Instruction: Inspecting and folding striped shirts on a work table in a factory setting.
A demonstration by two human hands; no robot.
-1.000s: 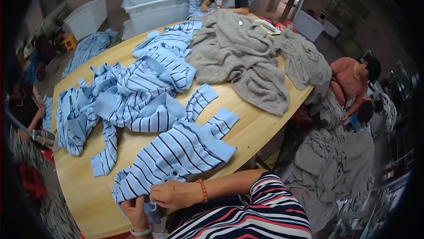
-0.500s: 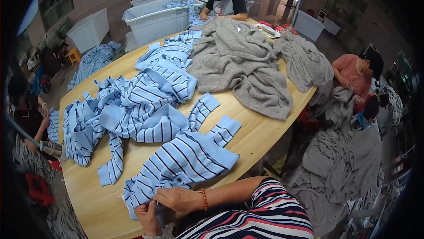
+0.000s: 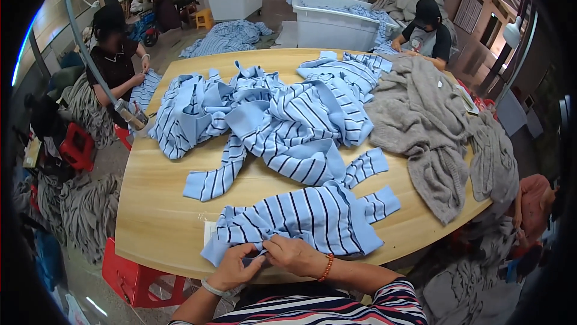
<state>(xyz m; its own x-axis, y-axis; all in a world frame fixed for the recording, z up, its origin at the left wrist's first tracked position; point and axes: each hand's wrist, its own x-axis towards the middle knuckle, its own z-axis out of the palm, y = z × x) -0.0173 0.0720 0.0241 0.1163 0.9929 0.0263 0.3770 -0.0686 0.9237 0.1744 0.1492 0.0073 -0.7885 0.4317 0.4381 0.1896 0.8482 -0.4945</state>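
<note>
A light blue knit sweater (image 3: pixel 300 220) with dark stripes lies at the near edge of the wooden table (image 3: pixel 162 205), its hem band toward the right. At its near left part, my left hand (image 3: pixel 235 266) pinches the fabric between thumb and fingers. Close beside it, touching or nearly so, my right hand (image 3: pixel 294 256) grips the same sweater with bent fingers. The bit of cloth between the fingertips is mostly hidden. Just beyond lies a heap of similar striped sweaters (image 3: pixel 294 120), one sleeve stretched toward me.
Grey knitwear (image 3: pixel 421 126) is piled on the table's right side. A red stool (image 3: pixel 129 277) stands by the near left edge. Co-workers sit at the left (image 3: pixel 117 54), far right (image 3: pixel 427 27) and right (image 3: pixel 534 205). White bins (image 3: pixel 330 24) stand behind.
My view has swung to the left, so the table sits farther right and the left co-worker shows more fully. Both hands stay together at the sweater's near left part.
</note>
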